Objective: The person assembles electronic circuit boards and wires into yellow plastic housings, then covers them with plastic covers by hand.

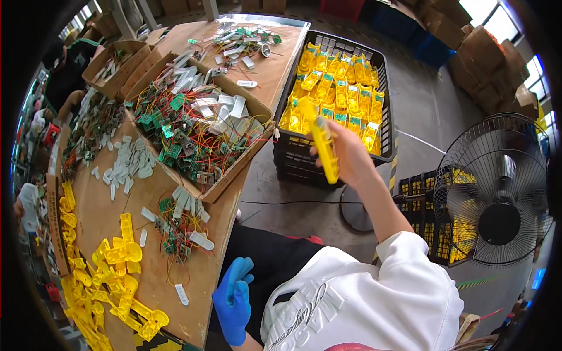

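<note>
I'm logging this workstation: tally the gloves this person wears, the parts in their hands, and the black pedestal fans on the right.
Blue glove, on the left hand: 1
Yellow plastic housing, in the bare right hand: 1
Black pedestal fan: 1
Total: 3

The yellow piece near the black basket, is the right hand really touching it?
Touching. The head view shows the right hand wrapped around the yellow piece, showing on both sides of it, with no gap.
</note>
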A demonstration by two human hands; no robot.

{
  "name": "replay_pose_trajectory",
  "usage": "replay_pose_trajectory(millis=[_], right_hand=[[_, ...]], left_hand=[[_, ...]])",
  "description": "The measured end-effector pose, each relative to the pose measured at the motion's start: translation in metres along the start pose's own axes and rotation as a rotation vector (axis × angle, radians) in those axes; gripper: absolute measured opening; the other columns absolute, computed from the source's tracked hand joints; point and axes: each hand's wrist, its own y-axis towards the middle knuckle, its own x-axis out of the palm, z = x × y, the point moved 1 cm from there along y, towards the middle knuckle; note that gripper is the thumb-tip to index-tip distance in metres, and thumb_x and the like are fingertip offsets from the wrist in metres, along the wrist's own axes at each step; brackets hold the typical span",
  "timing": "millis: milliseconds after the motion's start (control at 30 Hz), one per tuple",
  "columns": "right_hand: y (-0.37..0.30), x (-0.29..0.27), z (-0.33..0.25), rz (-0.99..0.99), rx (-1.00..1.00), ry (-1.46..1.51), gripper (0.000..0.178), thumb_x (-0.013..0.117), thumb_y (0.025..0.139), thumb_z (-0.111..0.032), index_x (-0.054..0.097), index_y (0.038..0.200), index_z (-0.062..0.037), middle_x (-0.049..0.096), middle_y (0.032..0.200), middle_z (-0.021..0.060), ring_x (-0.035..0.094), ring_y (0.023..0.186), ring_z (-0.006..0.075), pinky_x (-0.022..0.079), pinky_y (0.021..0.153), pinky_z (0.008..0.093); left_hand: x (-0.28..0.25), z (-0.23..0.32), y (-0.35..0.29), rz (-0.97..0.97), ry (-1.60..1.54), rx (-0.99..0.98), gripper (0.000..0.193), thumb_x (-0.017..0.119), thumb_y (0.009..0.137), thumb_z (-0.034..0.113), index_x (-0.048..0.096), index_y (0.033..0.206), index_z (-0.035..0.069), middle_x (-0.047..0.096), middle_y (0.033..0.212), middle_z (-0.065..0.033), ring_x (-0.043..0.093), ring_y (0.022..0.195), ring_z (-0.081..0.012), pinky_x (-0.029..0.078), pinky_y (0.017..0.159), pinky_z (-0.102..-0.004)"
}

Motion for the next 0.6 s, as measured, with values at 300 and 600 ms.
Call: replay_pose_trajectory(millis=[300, 600], right_hand=[[0.243, -0.141, -0.093, 0.652, -0.415, -0.938, 0.07, 0.084, 0.07, -0.022, 0.053, 0.123, 0.0098, 0.062, 0.121, 0.0205, 0.06, 0.112, 0.0309, 0.046, 0.098, 0.0383], [0.329, -0.239, -0.185, 0.89, -0.782, -0.468, 0.045, 0.076, 0.081, -0.023, 0.064, 0.114, 0.0043, 0.069, 0.103, 0.0118, 0.067, 0.091, 0.0213, 0.054, 0.08, 0.0313]], left_hand=[[0.008, -0.023, 0.002, -0.146, 0.027, -0.22, 0.056, 0.054, 0.104, 0.036, 0.05, 0.14, -0.007, 0.064, 0.129, -0.0215, 0.064, 0.118, -0.0278, 0.052, 0.096, -0.0354], [0.005, -0.033, 0.017, -0.202, -0.014, -0.239, 0.057, 0.055, 0.103, 0.037, 0.05, 0.14, -0.007, 0.064, 0.128, -0.0219, 0.064, 0.118, -0.0282, 0.053, 0.096, -0.0365]])
